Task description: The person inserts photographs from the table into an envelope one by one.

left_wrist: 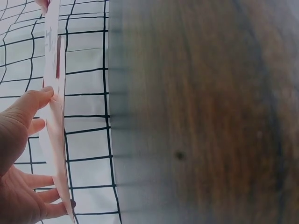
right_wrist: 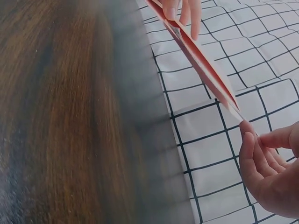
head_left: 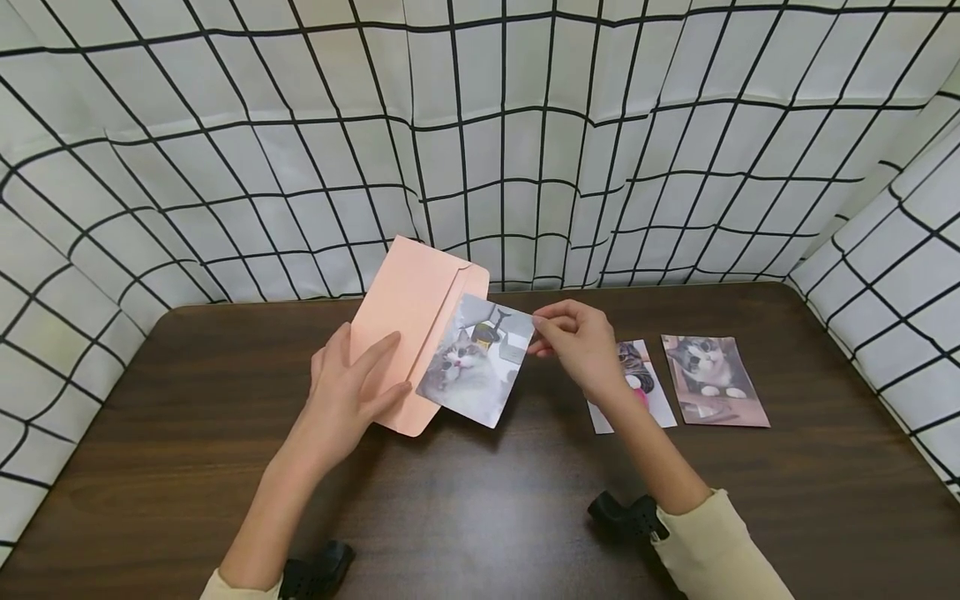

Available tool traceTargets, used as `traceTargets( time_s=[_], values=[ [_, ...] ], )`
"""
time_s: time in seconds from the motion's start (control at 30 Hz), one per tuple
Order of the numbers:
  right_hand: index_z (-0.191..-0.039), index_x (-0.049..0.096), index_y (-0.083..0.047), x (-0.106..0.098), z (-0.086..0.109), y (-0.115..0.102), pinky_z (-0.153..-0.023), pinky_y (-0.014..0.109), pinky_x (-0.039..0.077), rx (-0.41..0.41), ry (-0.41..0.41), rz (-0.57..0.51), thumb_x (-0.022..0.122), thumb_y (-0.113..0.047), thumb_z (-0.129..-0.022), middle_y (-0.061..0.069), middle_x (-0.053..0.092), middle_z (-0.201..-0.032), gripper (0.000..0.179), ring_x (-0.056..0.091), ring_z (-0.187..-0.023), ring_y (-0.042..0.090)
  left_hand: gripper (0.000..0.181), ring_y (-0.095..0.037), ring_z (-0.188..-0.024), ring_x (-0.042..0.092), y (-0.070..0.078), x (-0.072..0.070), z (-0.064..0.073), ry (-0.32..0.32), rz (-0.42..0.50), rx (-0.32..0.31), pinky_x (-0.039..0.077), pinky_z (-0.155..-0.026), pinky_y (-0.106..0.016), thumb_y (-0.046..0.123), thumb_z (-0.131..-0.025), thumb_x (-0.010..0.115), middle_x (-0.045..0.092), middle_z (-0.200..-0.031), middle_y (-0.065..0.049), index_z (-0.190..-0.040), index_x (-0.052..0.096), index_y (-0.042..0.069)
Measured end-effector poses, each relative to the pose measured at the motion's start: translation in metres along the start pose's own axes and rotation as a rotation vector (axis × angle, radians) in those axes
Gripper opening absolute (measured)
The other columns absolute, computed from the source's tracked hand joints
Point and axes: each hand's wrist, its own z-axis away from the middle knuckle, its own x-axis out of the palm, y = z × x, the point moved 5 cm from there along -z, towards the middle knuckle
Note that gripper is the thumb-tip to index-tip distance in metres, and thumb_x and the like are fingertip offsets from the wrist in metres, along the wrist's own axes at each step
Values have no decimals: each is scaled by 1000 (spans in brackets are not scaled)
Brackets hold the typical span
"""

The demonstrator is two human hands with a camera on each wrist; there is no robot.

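Observation:
My left hand [head_left: 348,392] holds a pink envelope [head_left: 408,312], tilted, with its thumb and fingers spread across the front. The envelope's flap side faces right, and a cat photo [head_left: 472,367] overlaps that side. Between thumb and fingers, my right hand [head_left: 576,342] pinches the photo's upper right corner. Seen edge-on in the right wrist view, the envelope [right_wrist: 201,63] gapes along its edge, and the right hand [right_wrist: 271,163] grips the card at its end. In the left wrist view the left hand [left_wrist: 23,135] has fingers on both faces of the envelope [left_wrist: 57,126].
Two more cat photos lie on the brown wooden table [head_left: 225,442] to the right: one [head_left: 652,383] partly behind the right forearm, the other [head_left: 716,379] farther right. A white curtain [head_left: 495,150] with a black grid stands along the back and sides. Black straps [head_left: 626,512] circle the wrists.

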Motion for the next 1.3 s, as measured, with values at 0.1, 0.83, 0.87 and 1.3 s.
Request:
traceTargets(
  time_s=[0.1, 0.83, 0.87, 1.3],
  values=[
    [-116, 69, 10, 2, 1, 0, -69, 28, 62, -3, 2, -28, 66, -3, -103, 23, 78, -99, 19, 74, -67, 14, 55, -58, -148, 19, 0, 0, 0, 0, 0, 5, 34, -110, -74, 23, -99, 77, 20, -164, -38, -149, 59, 12],
    [-116, 70, 11, 12, 10, -4, -72, 32, 63, 0, -33, -75, 67, -1, -102, 25, 77, -99, 19, 75, -71, 14, 54, -60, -146, 22, 3, 2, 0, 25, -9, 44, 31, -110, -74, 19, -96, 80, 24, -162, -37, -146, 62, 10],
    [-115, 71, 11, 13, 10, -4, -72, 32, 63, -2, -31, -70, 68, -1, -102, 25, 77, -99, 18, 75, -71, 14, 54, -60, -146, 21, 3, 3, 0, 24, -10, 45, 31, -110, -74, 19, -95, 80, 24, -162, -37, -146, 62, 10],
    [-109, 72, 12, 19, 10, -7, -66, 25, 61, -12, 2, -66, 70, 1, -100, 25, 78, -95, 15, 74, -68, 12, 54, -59, -145, 23, 5, 4, 1, 23, -6, 41, 33, -110, -73, 20, -96, 81, 24, -161, -39, -145, 63, 11]
  ],
)
